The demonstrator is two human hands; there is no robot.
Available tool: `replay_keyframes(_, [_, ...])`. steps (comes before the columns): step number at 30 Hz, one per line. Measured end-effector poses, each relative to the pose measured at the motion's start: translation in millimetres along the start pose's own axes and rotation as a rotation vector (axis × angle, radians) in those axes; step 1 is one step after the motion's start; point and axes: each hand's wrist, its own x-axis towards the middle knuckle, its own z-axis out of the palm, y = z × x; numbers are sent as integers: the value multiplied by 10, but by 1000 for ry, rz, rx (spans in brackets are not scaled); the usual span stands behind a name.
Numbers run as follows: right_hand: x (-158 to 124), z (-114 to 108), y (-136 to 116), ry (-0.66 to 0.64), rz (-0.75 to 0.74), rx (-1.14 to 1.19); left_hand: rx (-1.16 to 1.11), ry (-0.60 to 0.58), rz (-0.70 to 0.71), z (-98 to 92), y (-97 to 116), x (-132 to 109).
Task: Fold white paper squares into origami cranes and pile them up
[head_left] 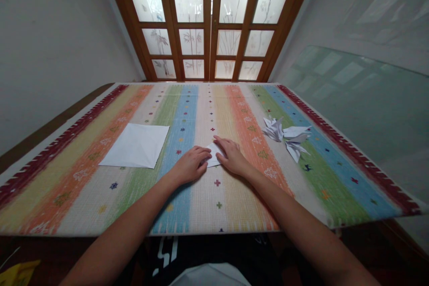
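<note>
A small white sheet of folded paper lies on the striped tablecloth straight in front of me. My left hand presses its left side, with the fingers close together and the fingertips on the paper. On the other side, my right hand grips the paper's upper right edge, thumb on top and fingers bent. Parts of the paper are hidden under both hands. To the left rests a flat stack of white square paper. Several folded paper cranes sit in a cluster on the right.
The tablecloth has coloured stripes and covers the whole table. Beyond its far edge stand wooden doors with patterned glass panes. A glass panel leans on the right wall. Something yellow shows at the lower left.
</note>
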Motion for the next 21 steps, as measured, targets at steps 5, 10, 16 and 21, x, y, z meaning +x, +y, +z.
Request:
replay_keyframes(5, [9,-34,-62,13,-77,150,-14,-12,25,-6,7,-1])
replay_keyframes(10, [28,-66,-67,94,46,242,9,-18,14,-11,27,3])
replay_keyframes(16, [31,-94,-89,67,116,285,-20,-26,0,-5,30,4])
replay_keyframes(21, [-8,-169,-177,-20,26,176,-81,39,-60,5,33,-14])
